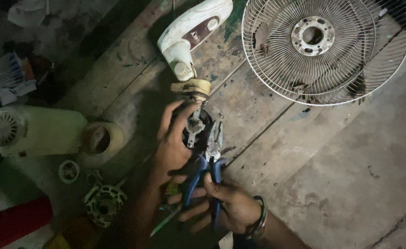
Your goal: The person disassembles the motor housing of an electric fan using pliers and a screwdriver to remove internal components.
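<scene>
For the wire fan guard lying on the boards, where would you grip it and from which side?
Grip the wire fan guard at its outer rim, probably from the near, lower edge. It lies flat with thin, closely spaced spokes; the thicker rim ring gives fingers a hold, and that edge faces the right hand.

A dark maroon label [205,30], a slanted oblong with pale print, sits on the white fan body at the top centre of the bench [304,152]. At the far left edge lies a crumpled white package [9,76] with blue stripes and an orange-red patch, partly in shadow.
</scene>
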